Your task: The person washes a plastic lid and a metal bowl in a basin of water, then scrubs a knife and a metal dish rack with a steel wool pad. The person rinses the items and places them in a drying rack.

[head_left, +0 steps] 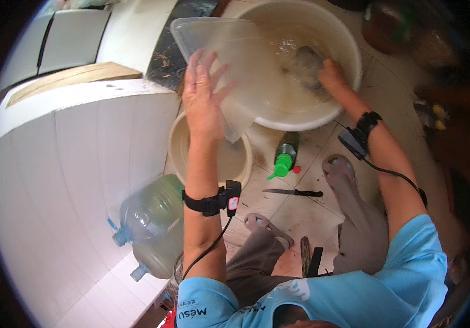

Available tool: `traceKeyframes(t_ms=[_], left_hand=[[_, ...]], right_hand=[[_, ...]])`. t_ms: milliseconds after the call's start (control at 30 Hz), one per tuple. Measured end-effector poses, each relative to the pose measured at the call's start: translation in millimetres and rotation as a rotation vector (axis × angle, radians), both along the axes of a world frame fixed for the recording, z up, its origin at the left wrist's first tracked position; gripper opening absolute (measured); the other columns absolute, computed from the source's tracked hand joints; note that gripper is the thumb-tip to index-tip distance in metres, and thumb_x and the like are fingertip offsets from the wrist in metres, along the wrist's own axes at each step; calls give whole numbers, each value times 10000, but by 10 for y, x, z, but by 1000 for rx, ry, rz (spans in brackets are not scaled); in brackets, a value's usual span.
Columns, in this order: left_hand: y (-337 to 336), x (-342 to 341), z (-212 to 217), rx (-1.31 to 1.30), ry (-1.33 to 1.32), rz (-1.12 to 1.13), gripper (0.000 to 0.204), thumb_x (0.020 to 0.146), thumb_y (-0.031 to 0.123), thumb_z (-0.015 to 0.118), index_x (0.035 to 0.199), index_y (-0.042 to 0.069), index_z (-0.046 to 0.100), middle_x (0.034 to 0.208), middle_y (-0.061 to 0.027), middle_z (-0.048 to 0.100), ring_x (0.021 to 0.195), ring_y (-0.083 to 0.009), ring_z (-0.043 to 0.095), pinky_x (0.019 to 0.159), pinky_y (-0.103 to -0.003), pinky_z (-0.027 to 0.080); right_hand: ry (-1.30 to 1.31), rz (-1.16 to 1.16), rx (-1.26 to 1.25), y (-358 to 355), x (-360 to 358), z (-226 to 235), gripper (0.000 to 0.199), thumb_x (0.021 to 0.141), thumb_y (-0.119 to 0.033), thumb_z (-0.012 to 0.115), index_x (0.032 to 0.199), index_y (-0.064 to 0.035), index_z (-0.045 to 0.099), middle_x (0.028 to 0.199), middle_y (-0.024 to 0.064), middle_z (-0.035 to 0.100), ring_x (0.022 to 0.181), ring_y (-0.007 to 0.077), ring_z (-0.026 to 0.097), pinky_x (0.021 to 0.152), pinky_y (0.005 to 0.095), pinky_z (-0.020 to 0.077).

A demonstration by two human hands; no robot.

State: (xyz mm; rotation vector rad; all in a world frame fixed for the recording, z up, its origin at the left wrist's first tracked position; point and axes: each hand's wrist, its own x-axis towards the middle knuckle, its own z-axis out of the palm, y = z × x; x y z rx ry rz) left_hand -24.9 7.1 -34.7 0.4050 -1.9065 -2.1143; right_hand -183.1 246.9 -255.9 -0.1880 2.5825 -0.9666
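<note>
Two large translucent plastic jugs with blue caps (150,216) lie at 8 o'clock of the view, contents unclear. A black-handled knife (295,192) lies at 4, blade toward 9; a dark green bottle with a bright green cap (287,146) is at 3. A round cream plastic bucket (179,150), at 10, sits partly beneath a translucent plastic sheet (240,60), long edge running 11 to 5. The left hand (204,95) is against it, fingers spread; whether its grip is closed, I cannot tell. At 1, a round white plastic basin (295,123) contains cloudy water, where the right hand (331,75) has its grip closed on a dark rounded object (307,63).
</note>
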Motion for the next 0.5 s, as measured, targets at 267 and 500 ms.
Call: traceKeyframes(t_ms=[267, 500], left_hand=[[142, 109, 286, -267, 45, -26, 578, 1037, 328, 440, 1488, 13, 262, 1452, -240, 412, 1269, -379, 496, 995, -522, 477], [154, 295, 689, -385, 51, 58, 482, 1067, 243, 366, 1468, -13, 286, 1426, -258, 432, 1251, -365, 516, 990, -482, 497]], right_hand=[[-840, -577, -995, -176, 347, -134, 334, 854, 5, 538, 1169, 114, 533, 1023, 258, 620, 702, 354, 680, 556, 425, 596], [-758, -624, -967, -457, 361, -74, 431, 848, 44, 474, 1273, 89, 412, 999, 298, 604, 620, 370, 677, 473, 416, 586]])
